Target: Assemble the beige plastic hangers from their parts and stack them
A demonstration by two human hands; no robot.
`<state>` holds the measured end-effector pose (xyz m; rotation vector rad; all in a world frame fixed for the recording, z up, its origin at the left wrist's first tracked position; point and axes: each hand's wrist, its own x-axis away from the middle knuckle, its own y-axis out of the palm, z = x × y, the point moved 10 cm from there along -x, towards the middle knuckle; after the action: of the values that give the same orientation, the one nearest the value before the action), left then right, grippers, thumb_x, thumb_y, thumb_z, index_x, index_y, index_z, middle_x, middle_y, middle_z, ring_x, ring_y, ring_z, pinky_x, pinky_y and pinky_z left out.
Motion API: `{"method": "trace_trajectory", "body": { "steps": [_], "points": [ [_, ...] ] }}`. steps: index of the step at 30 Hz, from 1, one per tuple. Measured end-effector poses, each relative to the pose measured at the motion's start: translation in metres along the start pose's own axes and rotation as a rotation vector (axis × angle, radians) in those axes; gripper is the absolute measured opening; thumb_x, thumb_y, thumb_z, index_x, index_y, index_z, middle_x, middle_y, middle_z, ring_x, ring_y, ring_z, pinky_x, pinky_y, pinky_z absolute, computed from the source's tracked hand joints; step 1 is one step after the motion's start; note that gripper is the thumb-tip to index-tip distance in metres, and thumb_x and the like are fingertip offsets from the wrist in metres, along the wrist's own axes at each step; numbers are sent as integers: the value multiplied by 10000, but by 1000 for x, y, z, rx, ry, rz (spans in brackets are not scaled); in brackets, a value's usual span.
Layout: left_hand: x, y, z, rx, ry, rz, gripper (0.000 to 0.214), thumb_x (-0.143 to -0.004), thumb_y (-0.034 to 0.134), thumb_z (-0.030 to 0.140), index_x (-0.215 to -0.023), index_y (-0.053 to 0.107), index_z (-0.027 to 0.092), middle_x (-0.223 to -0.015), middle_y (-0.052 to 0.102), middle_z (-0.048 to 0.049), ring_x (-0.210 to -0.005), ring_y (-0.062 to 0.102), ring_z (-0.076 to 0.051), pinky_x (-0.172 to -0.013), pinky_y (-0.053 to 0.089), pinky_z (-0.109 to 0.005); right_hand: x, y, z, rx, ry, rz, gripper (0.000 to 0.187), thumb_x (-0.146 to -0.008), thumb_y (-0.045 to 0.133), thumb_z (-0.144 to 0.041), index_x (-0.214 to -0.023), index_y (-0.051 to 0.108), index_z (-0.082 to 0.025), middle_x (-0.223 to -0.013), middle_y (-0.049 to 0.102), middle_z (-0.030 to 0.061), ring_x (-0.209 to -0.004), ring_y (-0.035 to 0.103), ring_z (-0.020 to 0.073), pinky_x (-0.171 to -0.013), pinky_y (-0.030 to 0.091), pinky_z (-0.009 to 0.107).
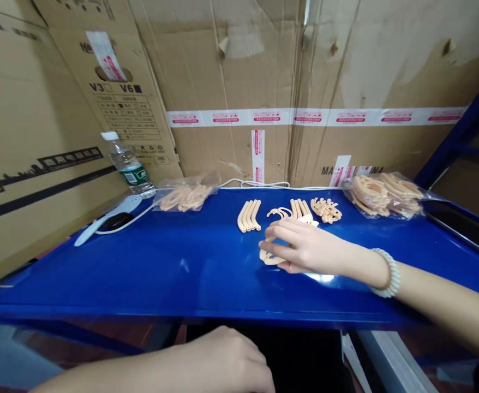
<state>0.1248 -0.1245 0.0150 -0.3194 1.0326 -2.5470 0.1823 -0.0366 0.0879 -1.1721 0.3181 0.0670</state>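
Observation:
My right hand (pixel 305 248), with a pale bead bracelet on its wrist, reaches over the blue table (pixel 161 267) and its fingers close on a beige curved plastic piece (pixel 269 257) lying on the surface. Just beyond it lie small sets of the same beige pieces: a row of curved strips (pixel 249 215), a hooked piece (pixel 278 213), another row (pixel 300 209) and a jagged cluster (pixel 326 209). My left hand (pixel 227 360) hangs below the table's front edge, fingers curled in, with nothing visible in it.
Two clear bags of beige parts lie at the back, one left (pixel 186 195), one right (pixel 387 194). A water bottle (pixel 128 164), a white tool with cable (pixel 107 219) and a dark tray (pixel 464 226) sit at the edges. Cardboard boxes (pixel 239 82) wall the back and left.

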Motion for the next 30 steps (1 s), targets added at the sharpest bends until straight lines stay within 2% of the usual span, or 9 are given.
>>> {"method": "trace_trajectory", "body": {
  "steps": [2, 5, 7, 11, 16, 20, 24, 27, 30],
  "points": [
    [11, -42, 5, 27, -37, 118, 165, -978, 555, 200, -1076, 684, 232, -1000, 740, -14, -879, 686, -143, -803, 524, -219, 0, 2, -4, 47, -36, 5, 302, -992, 560, -206, -1265, 613, -87, -1125, 639, 173, -1058, 603, 267, -881, 541, 412],
    [21, -123, -14, 16, -156, 554, 214, -954, 555, 259, -1141, 650, 214, -1062, 711, -42, -819, 653, -138, -697, 516, -220, 2, 3, -11, 138, -104, 37, 262, -1020, 511, -178, -1242, 619, -91, -1121, 662, 163, -1077, 620, 251, -908, 544, 405],
    [6, -140, -44, 100, -241, 573, 377, -932, 573, 299, -1294, 575, 196, -1065, 700, -69, -731, 645, -132, -616, 512, -229, 4, 3, -15, 189, -148, 65, 226, -1024, 509, -161, -1204, 629, -91, -1136, 675, 161, -1086, 633, 241, -951, 536, 410],
    [-50, -113, -83, 449, -156, 277, 503, -825, 700, 305, -1283, 553, 157, -900, 684, -52, -608, 648, -138, -530, 520, -246, 6, -2, -21, 194, -161, 139, 165, -1025, 523, -156, -1121, 653, -122, -1123, 708, 143, -1110, 649, 220, -991, 529, 394],
    [-63, -105, -102, 598, -100, 440, 358, -752, 771, 287, -1020, 589, 135, -653, 598, 37, -454, 554, -91, -456, 451, -202, 7, -7, -25, 238, -152, 208, 277, -1022, 537, -164, -1286, 622, -168, -1264, 693, 146, -1247, 600, 234, -1064, 480, 432],
    [-51, -110, -109, 572, -136, 577, 378, -813, 742, 413, -1004, 577, 131, -592, 591, 36, -449, 569, -113, -454, 462, -212, 12, -13, 8, 118, 122, 235, 511, -991, 624, -370, -1461, 497, -215, -1470, 545, 181, -1410, 448, 338, -1112, 406, 576],
    [-36, -119, -112, 567, -163, 694, 345, -872, 683, 414, -1033, 567, 132, -653, 638, 9, -485, 607, -112, -482, 494, -209, 32, -9, 61, -382, 554, 347, 800, -880, 728, -531, -1532, 379, -225, -1375, 580, 194, -1159, 639, 311, -937, 562, 495],
    [-32, -119, -110, 549, -150, 690, 277, -893, 668, 368, -1026, 571, 144, -696, 667, 0, -524, 640, -117, -513, 519, -209, 39, 26, 75, -960, 752, 300, 564, -943, 656, -500, -1388, 497, -192, -918, 696, 51, -693, 672, 167, -590, 578, 294],
    [-31, -115, -109, 521, -122, 655, 223, -903, 663, 333, -1009, 582, 155, -683, 673, 7, -535, 651, -122, -526, 528, -211, 37, 47, 71, -1262, 848, 253, 349, -925, 676, -499, -972, 634, -156, -640, 612, -25, -485, 562, 97, -438, 457, 203]
  ]
}}
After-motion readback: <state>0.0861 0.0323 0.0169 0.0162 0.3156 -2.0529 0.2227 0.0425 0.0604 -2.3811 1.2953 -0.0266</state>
